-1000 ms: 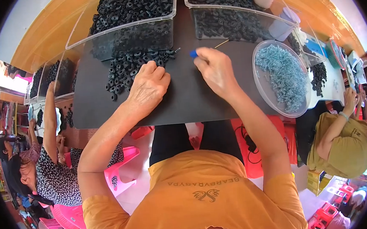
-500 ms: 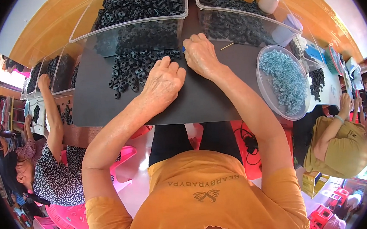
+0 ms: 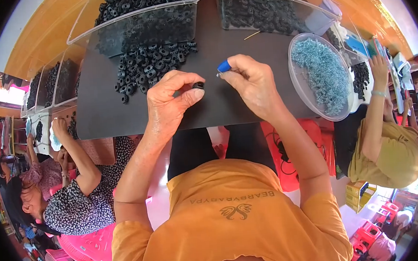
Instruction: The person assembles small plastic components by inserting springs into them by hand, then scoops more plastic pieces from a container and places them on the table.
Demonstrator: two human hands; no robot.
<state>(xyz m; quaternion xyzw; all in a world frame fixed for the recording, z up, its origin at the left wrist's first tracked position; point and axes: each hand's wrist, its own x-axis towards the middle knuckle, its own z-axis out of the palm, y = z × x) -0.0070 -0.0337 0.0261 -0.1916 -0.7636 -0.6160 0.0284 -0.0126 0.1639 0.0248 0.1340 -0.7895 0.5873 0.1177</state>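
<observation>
Head-worn fisheye looks down, near left hand (image 3: 169,95), right hand (image 3: 256,87).

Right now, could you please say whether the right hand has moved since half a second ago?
Yes: judged against the black pile, the right hand has moved rightward and toward the near edge of the dark table.

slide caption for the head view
Left hand pinches a small black part; right hand, with blue finger cover, holds a tiny shiny piece.

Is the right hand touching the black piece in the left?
Apart: the head view shows grey tabletop between the black piece and the right hand.
</observation>
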